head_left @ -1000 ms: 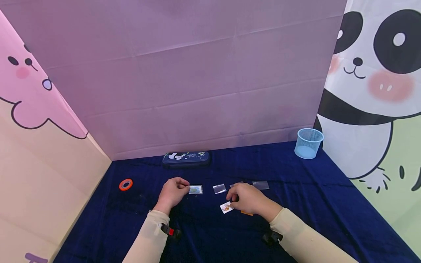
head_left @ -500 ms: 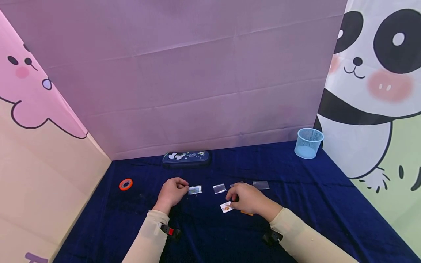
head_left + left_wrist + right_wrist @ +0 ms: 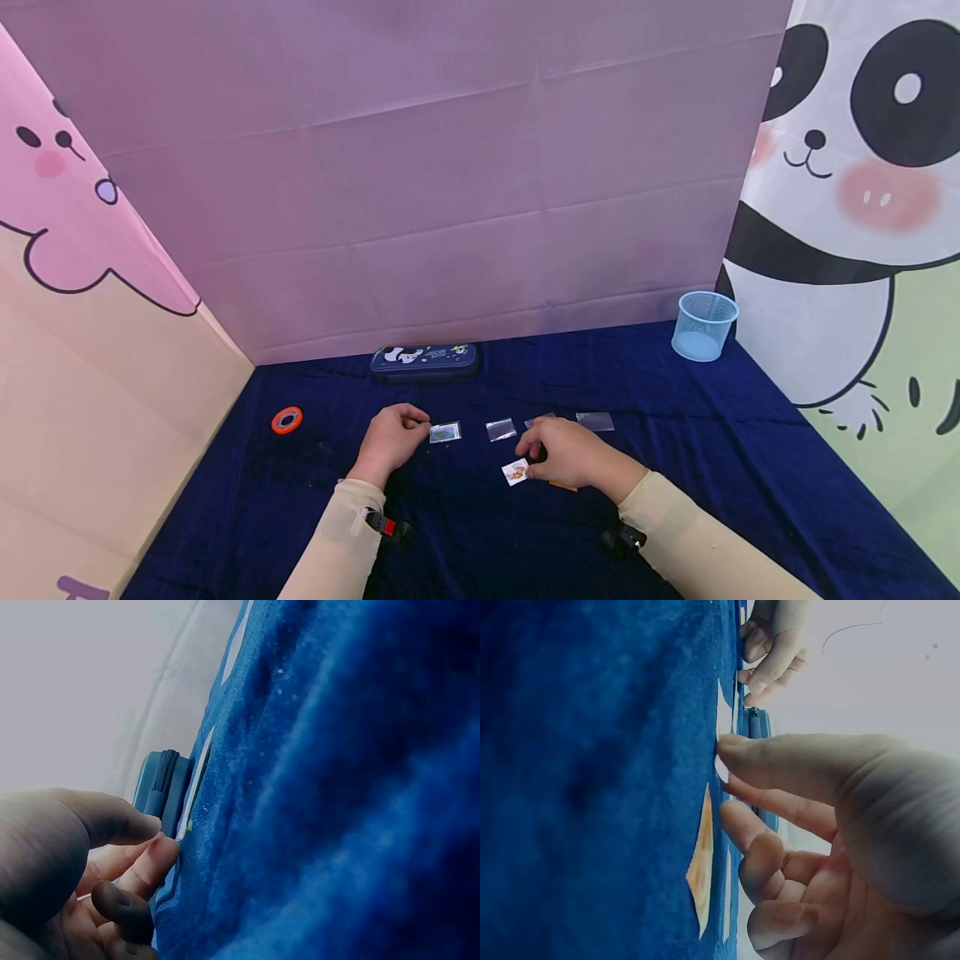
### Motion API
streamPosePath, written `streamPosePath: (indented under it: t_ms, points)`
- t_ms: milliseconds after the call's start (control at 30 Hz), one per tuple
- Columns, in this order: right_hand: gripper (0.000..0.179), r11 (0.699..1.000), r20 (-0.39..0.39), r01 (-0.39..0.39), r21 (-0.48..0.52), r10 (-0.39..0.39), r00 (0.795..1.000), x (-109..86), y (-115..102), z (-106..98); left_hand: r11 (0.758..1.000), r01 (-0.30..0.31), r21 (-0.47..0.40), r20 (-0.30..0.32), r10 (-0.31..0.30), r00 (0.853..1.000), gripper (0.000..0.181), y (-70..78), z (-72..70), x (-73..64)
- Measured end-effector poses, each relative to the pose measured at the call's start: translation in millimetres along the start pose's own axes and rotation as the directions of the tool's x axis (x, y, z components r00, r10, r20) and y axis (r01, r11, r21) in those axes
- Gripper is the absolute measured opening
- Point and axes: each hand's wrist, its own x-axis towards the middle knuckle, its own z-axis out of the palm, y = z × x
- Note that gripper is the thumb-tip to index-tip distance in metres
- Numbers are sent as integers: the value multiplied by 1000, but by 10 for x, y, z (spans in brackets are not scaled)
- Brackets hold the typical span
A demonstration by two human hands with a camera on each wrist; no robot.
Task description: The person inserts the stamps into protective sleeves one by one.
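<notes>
Left of centre in the head view, my left hand (image 3: 391, 442) pinches the left edge of a small picture card (image 3: 446, 432) with a blue-green print and a clear border. That card (image 3: 196, 780) appears edge-on in the left wrist view, its near end at the thumb and index fingertips. My right hand (image 3: 570, 454) holds a small white card (image 3: 514, 472) with an orange-brown picture, tilted close over the cloth. The right wrist view shows the thumb (image 3: 742, 754) across this white card (image 3: 724, 712). An orange card (image 3: 702, 866) lies below the right hand, mostly hidden in the head view.
Clear plastic sleeves lie in a row: one sleeve (image 3: 500, 430) between the hands, another partly behind the right hand, a third sleeve (image 3: 595, 422) farther right. A navy pencil case (image 3: 425, 364) stands at the back, an orange tape roll (image 3: 287, 421) left, a blue mesh basket (image 3: 703, 327) back right.
The card in the left hand has turned slightly and shifted a little left. The right hand's thumb has shifted slightly on the white card. Otherwise both hands stay in place.
</notes>
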Motion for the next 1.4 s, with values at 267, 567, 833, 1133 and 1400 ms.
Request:
streamPosePath:
  t_ms: [267,567,833,1133,1400]
  points:
    - [18,1000,-11,23,4,-23,1000,-23,13,-30,999,-27,20,1,27,1000,5,91,-9,-23]
    - [18,996,-54,19,87,-15,998,-19,66,-164,993,-114,37,29,113,993,3,296,-33,-137]
    - [10,991,-161,-20,133,41,986,-35,158,-352,973,-213,87,92,205,974,6,529,54,-136]
    - [5,983,-277,-87,159,129,952,-69,236,-522,951,-270,148,170,245,955,12,709,318,-62]
    - [4,968,-299,-112,226,178,938,-86,298,-630,951,-242,191,202,203,958,18,773,527,-7]
